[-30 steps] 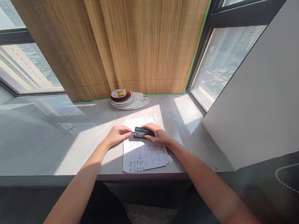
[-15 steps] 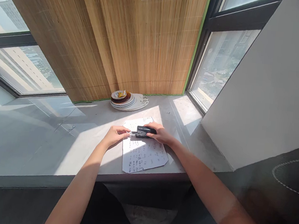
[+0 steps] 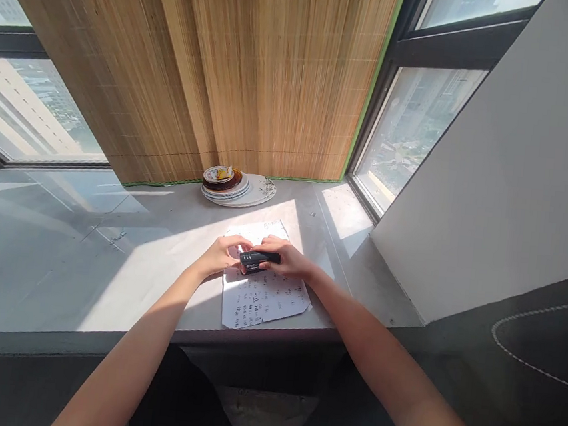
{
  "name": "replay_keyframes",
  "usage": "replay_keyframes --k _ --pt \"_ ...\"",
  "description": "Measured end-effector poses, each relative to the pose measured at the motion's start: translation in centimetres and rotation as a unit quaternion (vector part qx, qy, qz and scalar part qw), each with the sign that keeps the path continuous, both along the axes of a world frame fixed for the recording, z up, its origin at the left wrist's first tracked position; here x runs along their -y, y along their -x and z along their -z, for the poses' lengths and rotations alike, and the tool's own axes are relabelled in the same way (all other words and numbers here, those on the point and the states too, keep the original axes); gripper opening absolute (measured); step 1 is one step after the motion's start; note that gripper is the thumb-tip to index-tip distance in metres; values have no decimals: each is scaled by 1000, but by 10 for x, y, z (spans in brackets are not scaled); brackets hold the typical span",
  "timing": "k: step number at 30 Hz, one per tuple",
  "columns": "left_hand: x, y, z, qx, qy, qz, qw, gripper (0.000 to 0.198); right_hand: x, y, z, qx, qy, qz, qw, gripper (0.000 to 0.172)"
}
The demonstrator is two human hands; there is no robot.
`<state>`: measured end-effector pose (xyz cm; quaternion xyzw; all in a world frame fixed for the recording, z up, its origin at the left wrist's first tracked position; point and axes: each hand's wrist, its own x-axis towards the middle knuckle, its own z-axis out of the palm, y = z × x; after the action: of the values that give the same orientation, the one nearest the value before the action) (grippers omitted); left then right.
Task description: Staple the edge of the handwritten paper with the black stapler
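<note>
A black stapler (image 3: 258, 257) is held in my right hand (image 3: 284, 256), fingers over its top and thumb along the near side. Its front end points left, toward my left hand (image 3: 220, 255). The fingers and thumb of my left hand curve around that front end, fingertips against it. Beneath the stapler and both hands lie sheets of white paper (image 3: 275, 306) with handwritten lines. The upper part of the sheets is partly hidden by my hands.
A stack of plates (image 3: 238, 198) stands behind the paper, against a bamboo blind (image 3: 274, 105). The grey ledge (image 3: 155, 294) drops off at its front edge near my forearms. A white wall (image 3: 495, 159) rises on the right, and windows flank the blind.
The stapler's upper and lower parts have come closer together. My left fingers have moved from its extended front piece to around its front end. The view has shifted slightly right.
</note>
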<state>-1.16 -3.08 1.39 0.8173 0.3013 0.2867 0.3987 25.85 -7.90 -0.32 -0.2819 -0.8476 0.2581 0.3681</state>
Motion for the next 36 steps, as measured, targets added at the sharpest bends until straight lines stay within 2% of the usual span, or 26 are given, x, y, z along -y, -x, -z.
replay_keyframes --k 3,5,9,12,16,20,23,26,32,36 --pt "-3 4 3 -10 -47 -22 999 26 -3 -14 0 -46 4 53 998 40" --pt "-3 6 5 -20 -75 -35 996 18 -7 -29 2 -94 4 144 985 36" --pt "-2 2 5 -78 -118 -51 989 19 -19 -60 10 -136 -20 361 922 44" --pt "-2 -13 -1 -167 -163 -42 971 24 -24 -83 15 -87 -8 425 901 50" --pt "-4 -45 -4 -257 -184 -20 949 43 -26 -101 19 3 22 436 900 47" --pt "-8 -65 4 -289 -180 19 940 55 -29 -101 21 1 17 380 925 48" --pt "-8 -65 6 -295 -180 43 938 60 -30 -92 19 8 11 335 942 46" --pt "-6 -62 2 -302 -190 42 933 64 -30 -84 14 32 -3 310 950 42" --pt "1 -65 -10 -310 -192 30 931 66 -27 -83 7 54 -8 322 945 42" --pt "1 -65 -8 -294 -193 77 933 64 -26 -84 7 66 -10 327 943 41"
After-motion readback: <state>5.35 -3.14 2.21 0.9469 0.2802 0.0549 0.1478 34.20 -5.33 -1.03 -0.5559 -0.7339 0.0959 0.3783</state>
